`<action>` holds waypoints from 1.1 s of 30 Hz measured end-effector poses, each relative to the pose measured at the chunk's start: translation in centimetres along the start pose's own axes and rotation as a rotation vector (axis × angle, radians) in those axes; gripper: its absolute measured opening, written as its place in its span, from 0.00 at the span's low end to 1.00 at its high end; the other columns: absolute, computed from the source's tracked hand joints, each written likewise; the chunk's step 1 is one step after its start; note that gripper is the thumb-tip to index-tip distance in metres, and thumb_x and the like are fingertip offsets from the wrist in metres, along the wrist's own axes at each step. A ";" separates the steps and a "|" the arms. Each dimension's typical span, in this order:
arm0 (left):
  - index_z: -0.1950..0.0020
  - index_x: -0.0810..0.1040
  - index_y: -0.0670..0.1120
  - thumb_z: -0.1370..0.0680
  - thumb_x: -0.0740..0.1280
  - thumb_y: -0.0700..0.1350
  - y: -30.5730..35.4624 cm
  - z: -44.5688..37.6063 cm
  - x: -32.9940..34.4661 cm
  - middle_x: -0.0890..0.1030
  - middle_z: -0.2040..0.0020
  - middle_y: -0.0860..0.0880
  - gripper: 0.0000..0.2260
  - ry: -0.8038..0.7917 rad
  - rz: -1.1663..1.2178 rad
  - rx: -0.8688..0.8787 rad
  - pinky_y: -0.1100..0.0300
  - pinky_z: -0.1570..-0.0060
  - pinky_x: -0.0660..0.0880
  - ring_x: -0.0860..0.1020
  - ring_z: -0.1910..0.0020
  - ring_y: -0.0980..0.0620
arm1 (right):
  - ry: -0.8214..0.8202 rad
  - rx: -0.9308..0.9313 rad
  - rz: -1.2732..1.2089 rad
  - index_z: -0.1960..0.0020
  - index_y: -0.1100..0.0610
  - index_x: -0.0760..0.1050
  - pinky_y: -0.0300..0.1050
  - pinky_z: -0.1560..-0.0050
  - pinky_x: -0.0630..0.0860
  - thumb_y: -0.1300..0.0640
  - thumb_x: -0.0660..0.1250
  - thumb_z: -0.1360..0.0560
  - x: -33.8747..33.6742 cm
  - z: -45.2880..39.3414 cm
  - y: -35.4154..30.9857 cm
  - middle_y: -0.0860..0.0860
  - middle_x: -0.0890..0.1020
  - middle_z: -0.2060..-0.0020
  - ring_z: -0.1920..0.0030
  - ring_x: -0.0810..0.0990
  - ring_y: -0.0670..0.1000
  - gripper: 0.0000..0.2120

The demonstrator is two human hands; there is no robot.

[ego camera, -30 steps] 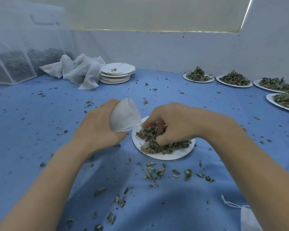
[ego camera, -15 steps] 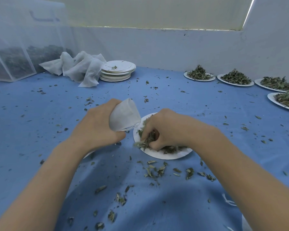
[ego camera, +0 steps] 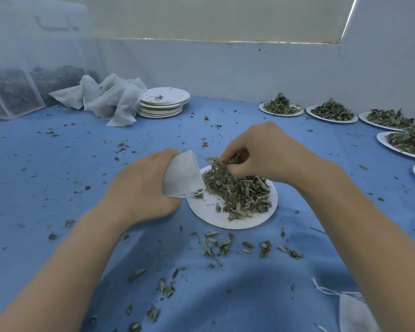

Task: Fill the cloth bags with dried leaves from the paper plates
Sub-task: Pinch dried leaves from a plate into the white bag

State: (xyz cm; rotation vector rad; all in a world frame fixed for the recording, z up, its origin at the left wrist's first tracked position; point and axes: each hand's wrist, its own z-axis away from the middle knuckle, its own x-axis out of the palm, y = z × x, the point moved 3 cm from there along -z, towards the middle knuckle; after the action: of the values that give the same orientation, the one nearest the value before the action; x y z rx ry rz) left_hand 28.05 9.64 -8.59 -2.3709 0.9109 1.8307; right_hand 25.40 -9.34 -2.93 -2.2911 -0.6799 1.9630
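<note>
A white paper plate (ego camera: 211, 215) with a heap of dried leaves (ego camera: 237, 191) lies on the blue cloth in front of me. My left hand (ego camera: 139, 188) grips a small white cloth bag (ego camera: 181, 174), its mouth and drawstring tilted down toward the plate's left rim. My right hand (ego camera: 266, 152) is raised just above the heap and pinches a tuft of dried leaves (ego camera: 219, 161) close to the bag. Another white cloth bag (ego camera: 355, 312) with a drawstring lies at the lower right, partly behind my right forearm.
Several plates of dried leaves (ego camera: 332, 111) line the back right. A stack of paper plates (ego camera: 164, 104) and crumpled white cloth (ego camera: 108, 98) sit at the back left beside a mesh bag of leaves (ego camera: 15, 92). Loose leaves (ego camera: 225, 246) litter the cloth.
My right hand has lifted from the plate with a pinch of leaves, uncovering the heap. My left hand and the bag have stayed in place.
</note>
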 end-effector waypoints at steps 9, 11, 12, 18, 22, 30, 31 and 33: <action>0.33 0.67 0.47 0.34 0.70 0.50 2.7 -0.1 0.8 0.75 0.48 0.48 0.31 0.142 -0.225 0.179 0.56 0.58 0.63 0.74 0.51 0.43 | 0.020 -0.170 0.222 0.54 0.55 0.83 0.37 0.71 0.64 0.61 0.65 0.28 0.6 -0.2 -2.5 0.51 0.76 0.71 0.71 0.66 0.51 0.09; 0.32 0.66 0.49 0.35 0.69 0.51 2.8 0.0 0.8 0.75 0.46 0.49 0.31 0.153 -0.169 0.143 0.57 0.59 0.61 0.73 0.49 0.45 | 0.052 -0.133 0.020 0.54 0.51 0.84 0.35 0.67 0.68 0.59 0.67 0.28 0.3 -0.1 -2.0 0.48 0.80 0.69 0.65 0.73 0.48 0.08; 0.32 0.66 0.49 0.35 0.69 0.51 2.8 0.0 0.8 0.75 0.45 0.50 0.31 0.155 -0.134 0.125 0.58 0.58 0.62 0.73 0.48 0.45 | 0.067 -0.107 -0.110 0.53 0.49 0.84 0.31 0.65 0.69 0.58 0.69 0.29 0.2 0.0 -1.8 0.44 0.81 0.69 0.62 0.76 0.43 0.08; 0.33 0.67 0.49 0.35 0.68 0.51 2.8 -0.3 1.0 0.76 0.45 0.49 0.30 0.171 -0.062 0.114 0.58 0.59 0.63 0.73 0.49 0.45 | 0.106 -0.026 -0.430 0.58 0.48 0.83 0.34 0.59 0.78 0.58 0.75 0.33 0.2 -0.2 -0.6 0.45 0.83 0.68 0.67 0.82 0.43 0.07; 0.34 0.67 0.48 0.32 0.70 0.50 2.9 -0.6 1.5 0.76 0.45 0.49 0.29 0.159 -0.106 0.127 0.56 0.57 0.64 0.73 0.48 0.45 | 0.089 0.017 -0.427 0.60 0.48 0.84 0.31 0.65 0.75 0.57 0.76 0.34 0.7 -0.3 -0.2 0.47 0.84 0.67 0.68 0.80 0.43 0.05; 0.37 0.70 0.46 0.35 0.72 0.48 3.8 -0.5 2.1 0.77 0.49 0.48 0.28 0.158 -0.018 0.149 0.58 0.61 0.63 0.74 0.54 0.46 | 0.007 0.002 -0.422 0.53 0.50 0.85 0.36 0.60 0.75 0.61 0.71 0.30 1.5 -0.2 0.1 0.43 0.85 0.63 0.62 0.79 0.41 0.09; 0.37 0.69 0.46 0.35 0.72 0.48 3.8 -0.5 2.2 0.77 0.50 0.48 0.28 0.152 -0.011 0.142 0.58 0.62 0.63 0.73 0.56 0.47 | -0.022 0.001 -0.448 0.51 0.51 0.84 0.39 0.53 0.77 0.62 0.70 0.29 1.6 -0.2 0.1 0.46 0.85 0.59 0.57 0.81 0.43 0.10; 0.39 0.70 0.46 0.35 0.71 0.49 3.8 -0.5 2.2 0.77 0.50 0.49 0.27 0.151 0.021 0.115 0.58 0.62 0.64 0.71 0.58 0.50 | -0.112 -0.022 -0.526 0.47 0.53 0.83 0.40 0.46 0.78 0.65 0.68 0.28 1.6 0.1 0.0 0.47 0.85 0.55 0.51 0.83 0.44 0.13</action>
State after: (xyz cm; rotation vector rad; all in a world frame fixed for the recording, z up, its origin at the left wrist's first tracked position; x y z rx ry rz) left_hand 27.11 5.38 -9.15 -2.4634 1.0288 1.5758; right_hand 25.51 -8.83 -4.40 -1.7693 -1.1732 1.8317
